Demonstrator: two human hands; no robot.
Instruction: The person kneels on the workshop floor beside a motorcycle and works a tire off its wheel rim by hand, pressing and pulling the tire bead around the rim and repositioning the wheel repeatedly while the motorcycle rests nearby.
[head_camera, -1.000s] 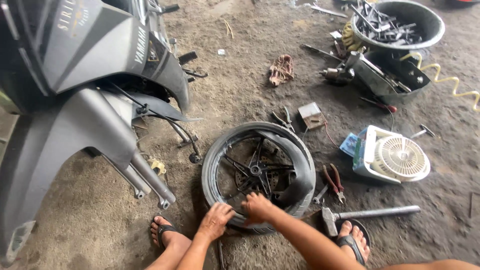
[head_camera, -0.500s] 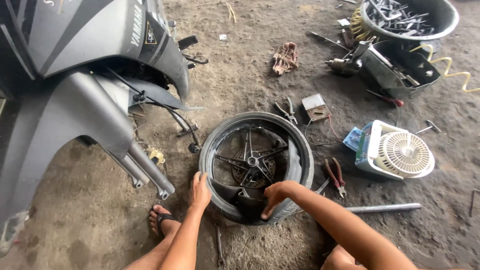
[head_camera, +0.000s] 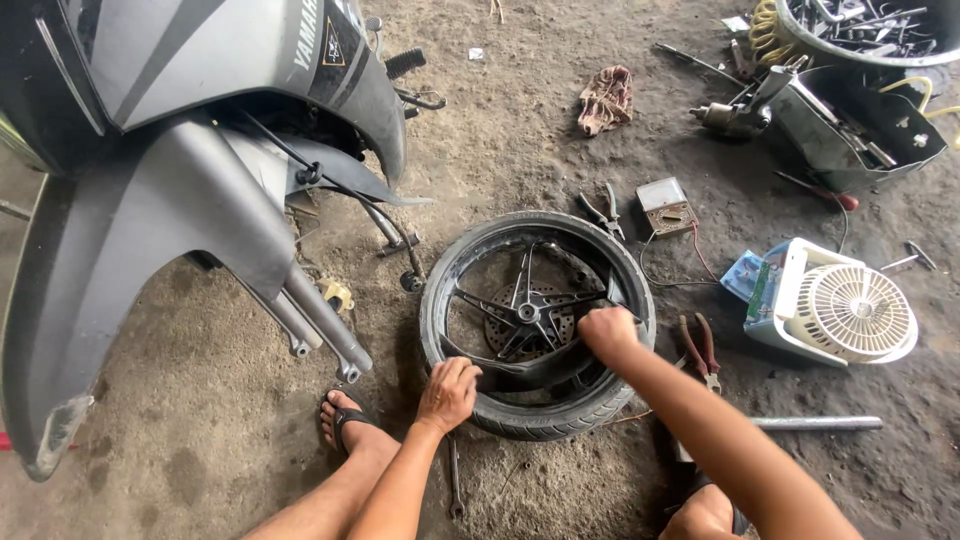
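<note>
Tyre (head_camera: 545, 415) is being pressed down at its near edge by left hand (head_camera: 449, 393), fingers curled over it. Right hand (head_camera: 608, 331) is being kept fisted on the far-right sidewall; what's inside can't be told. Wheel (head_camera: 530, 312) is lying flat on floor (head_camera: 200, 400). Risk: fingers being pinched if the bead snaps back.

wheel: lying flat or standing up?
Lying flat. The wheel rests on its side on the dirt floor, spokes and hub facing up. The left hand and right hand both press on its tyre.
</note>
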